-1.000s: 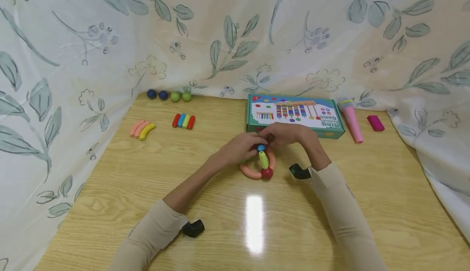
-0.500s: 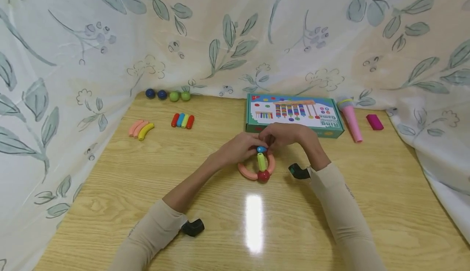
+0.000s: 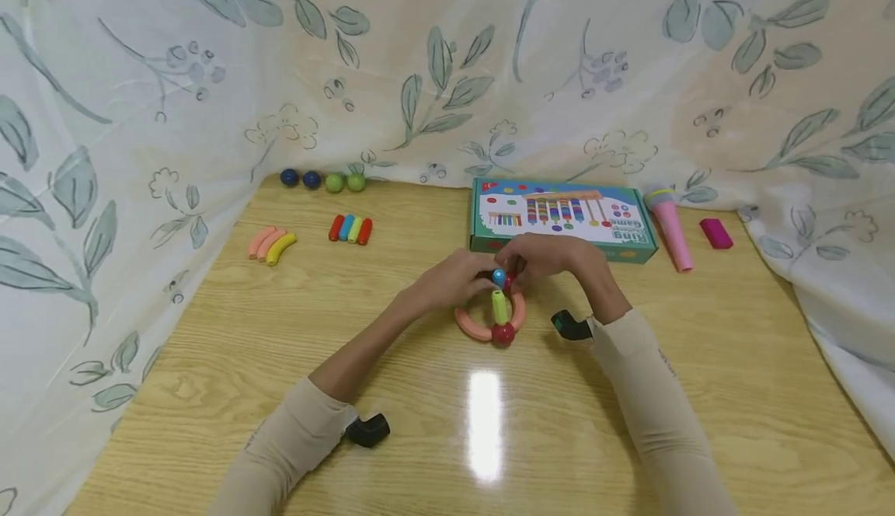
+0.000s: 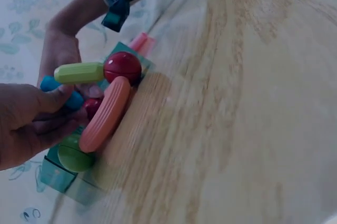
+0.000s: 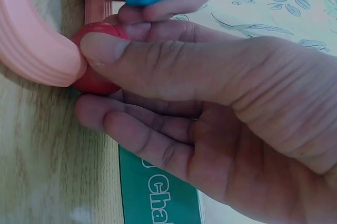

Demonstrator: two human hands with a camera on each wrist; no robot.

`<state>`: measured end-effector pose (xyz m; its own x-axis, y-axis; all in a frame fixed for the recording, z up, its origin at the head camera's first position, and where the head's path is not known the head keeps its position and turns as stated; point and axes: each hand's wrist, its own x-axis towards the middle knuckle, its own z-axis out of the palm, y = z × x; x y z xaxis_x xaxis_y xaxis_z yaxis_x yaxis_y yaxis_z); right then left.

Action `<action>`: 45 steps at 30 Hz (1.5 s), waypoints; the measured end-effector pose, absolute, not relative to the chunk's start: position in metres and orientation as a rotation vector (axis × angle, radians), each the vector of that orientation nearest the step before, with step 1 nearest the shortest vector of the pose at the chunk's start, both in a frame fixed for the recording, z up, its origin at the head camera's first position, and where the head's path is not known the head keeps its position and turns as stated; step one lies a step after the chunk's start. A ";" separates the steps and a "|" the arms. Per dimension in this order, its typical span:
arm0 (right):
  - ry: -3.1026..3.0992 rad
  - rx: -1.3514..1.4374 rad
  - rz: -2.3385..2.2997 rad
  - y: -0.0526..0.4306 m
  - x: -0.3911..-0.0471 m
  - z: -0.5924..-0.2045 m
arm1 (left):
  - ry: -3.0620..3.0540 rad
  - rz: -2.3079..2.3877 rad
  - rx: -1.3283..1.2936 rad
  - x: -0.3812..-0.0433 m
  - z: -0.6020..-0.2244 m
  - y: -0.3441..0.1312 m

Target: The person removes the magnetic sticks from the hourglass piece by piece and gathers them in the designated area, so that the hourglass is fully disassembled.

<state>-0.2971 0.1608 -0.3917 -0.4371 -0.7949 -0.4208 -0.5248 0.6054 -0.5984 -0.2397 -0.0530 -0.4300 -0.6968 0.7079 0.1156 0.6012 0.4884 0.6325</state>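
The ring of curved pink rods lay, as the head view showed it, on the light wood desk, just on the near side of the green game box, its far part covered by the person's hands. A glossy near red ball sat in the ring on the side towards the person, and a pale green rod stood up from it. Over the ring the left hand pinched a short blue rod, while the right hand gripped the far red ball. The left wrist view brought out the pink's smooth arc, with grooves running lengthwise, and the flat facets of the pale green rod where it met the near red ball; a green ball with a dark seam showed partly hidden at the arc's lower end. There the left thumb and fingers were curled about the blue rod. In the right wrist view the right thumb pressed on the far red ball with fingers behind it, a narrow grip; the ball was shiny, and the blunt end of a pink rod touched it. The blue rod looked bright and flat-sided close by; whether it touched that ball could not be told.
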 end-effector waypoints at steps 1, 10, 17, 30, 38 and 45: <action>2.142 -1.030 -0.497 0.161 -0.297 -0.392 | 2.561 1.000 1.133 -0.240 -0.430 -0.054; 2.139 -1.043 -0.483 0.162 -0.296 -0.394 | 2.539 1.097 1.015 -0.243 -0.422 -0.065; 2.122 -1.081 -0.472 0.163 -0.299 -0.396 | 2.569 1.079 0.962 -0.246 -0.416 -0.071; 2.072 -1.094 -0.494 0.164 -0.300 -0.397 | 2.698 1.147 0.802 -0.252 -0.410 -0.088; 2.094 -1.102 -0.450 0.163 -0.300 -0.395 | 2.837 1.070 0.566 -0.258 -0.397 -0.120; 2.112 -1.060 -0.434 0.161 -0.298 -0.394 | 2.920 1.025 0.410 -0.262 -0.390 -0.144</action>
<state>-0.2977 0.1614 -0.3936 -0.4007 -0.7962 -0.4533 -0.5530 0.6047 -0.5732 -0.2620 -0.1437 -0.3904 -0.9653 0.2522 0.0672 0.2389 0.7499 0.6169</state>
